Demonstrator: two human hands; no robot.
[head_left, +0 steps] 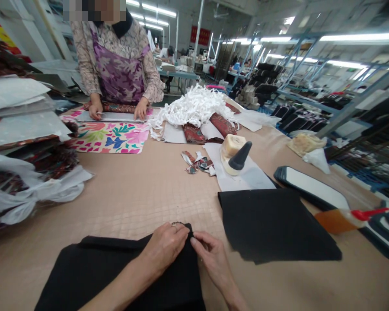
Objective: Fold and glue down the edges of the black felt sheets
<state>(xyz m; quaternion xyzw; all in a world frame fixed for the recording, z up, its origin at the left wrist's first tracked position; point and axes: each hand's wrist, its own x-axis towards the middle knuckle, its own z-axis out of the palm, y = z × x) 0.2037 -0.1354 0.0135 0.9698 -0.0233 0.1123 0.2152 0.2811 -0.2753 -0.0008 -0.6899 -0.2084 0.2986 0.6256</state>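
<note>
A piece of black fabric (94,268) lies in front of me on the brown-covered table (132,185), its far edge folded over. My left hand (168,242) is closed on the fabric's far right corner. Right beside it, my right hand (210,250) pinches the same corner between thumb and fingers. The fingertips of both hands nearly meet there. Another black fabric piece (275,224) rests flat to the right, apart from my hands.
Across the table a co-worker (116,65) handles a grey panel by a flowered sheet (113,138). White strips (194,108) are heaped mid-table near fabric scraps (197,163). A black-nozzled container (235,155) and an amber bottle (343,220) stand right; stacked material (22,125) rises left.
</note>
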